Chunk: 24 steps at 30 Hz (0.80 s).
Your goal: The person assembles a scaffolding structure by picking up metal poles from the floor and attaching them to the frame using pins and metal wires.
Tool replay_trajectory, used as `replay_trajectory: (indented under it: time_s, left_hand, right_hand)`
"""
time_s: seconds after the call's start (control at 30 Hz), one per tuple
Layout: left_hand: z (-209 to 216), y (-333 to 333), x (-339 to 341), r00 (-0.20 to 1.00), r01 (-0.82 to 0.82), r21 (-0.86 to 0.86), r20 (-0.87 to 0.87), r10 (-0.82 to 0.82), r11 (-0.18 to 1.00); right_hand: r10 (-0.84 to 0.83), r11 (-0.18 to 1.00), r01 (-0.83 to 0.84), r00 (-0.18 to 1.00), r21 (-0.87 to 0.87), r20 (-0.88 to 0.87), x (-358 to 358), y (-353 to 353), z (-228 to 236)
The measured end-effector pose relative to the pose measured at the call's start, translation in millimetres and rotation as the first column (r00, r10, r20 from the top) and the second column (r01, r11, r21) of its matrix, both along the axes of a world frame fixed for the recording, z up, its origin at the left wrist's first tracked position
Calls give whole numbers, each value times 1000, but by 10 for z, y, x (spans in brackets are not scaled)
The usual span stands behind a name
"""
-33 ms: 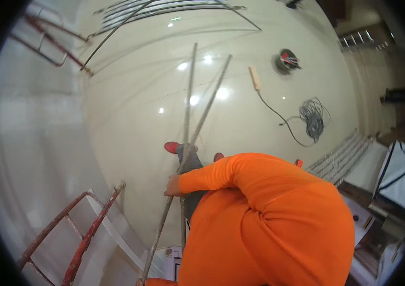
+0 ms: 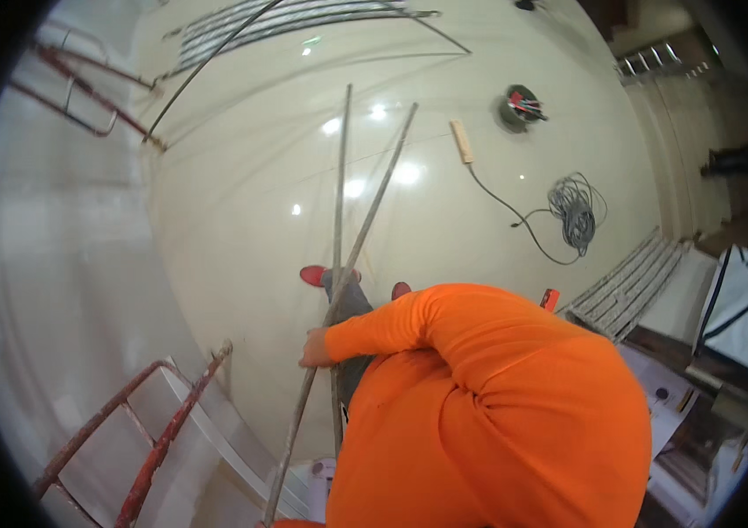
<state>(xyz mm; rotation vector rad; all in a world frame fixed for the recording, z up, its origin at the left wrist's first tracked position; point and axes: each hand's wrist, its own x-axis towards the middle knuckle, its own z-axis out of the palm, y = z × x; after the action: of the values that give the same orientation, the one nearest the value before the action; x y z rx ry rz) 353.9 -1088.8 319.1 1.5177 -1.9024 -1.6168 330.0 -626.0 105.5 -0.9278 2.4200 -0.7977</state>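
Two long grey metal tubes, crossed like a scaffold cross brace (image 2: 380, 192), slant through the middle of the view, crossing just in front of my legs. My right hand (image 2: 315, 348), on an arm in an orange sleeve reaching across to the left, is closed round one tube below the crossing. At the lower edge, only a sliver of my left hand (image 2: 261, 524) shows beside that tube's near end; it appears closed on it, its fingers mostly cut off. The second tube runs down behind my right forearm, and my body hides part of it.
Red scaffold frames (image 2: 156, 453) stand along the left wall. Metal planks (image 2: 273, 35) lie at the far side; more planks (image 2: 625, 290) are at the right. A bucket of tools (image 2: 522, 107), a power strip (image 2: 462, 143) and coiled cable (image 2: 576, 216) rest on the glossy floor.
The whole view has shifted slightly, so floor objects and tubes appear a little further left. My right hand keeps its grip on the tube.
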Motion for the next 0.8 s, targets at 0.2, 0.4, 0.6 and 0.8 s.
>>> replay_trajectory:
  time_s: [0.2,0.4,0.6,0.8]
  left_hand:
    - [159,340,300,979,194,97,46,-199,976]
    - [310,496,487,929,343,153,94,-359,927]
    - [426,365,511,876,436,189,137,-463,880]
    - [654,-352,530,844,474,217,165,-511,853]
  right_hand:
    - [-73,978,59,996,-198,-60,622,-177,667]
    - [-82,968,59,993,-246,-88,1057,-355,1126]
    - [-151,953,125,986,-277,-74,1312,-506,1173]
    - [-254,967,255,966,-20,55,1381,-651,1169]
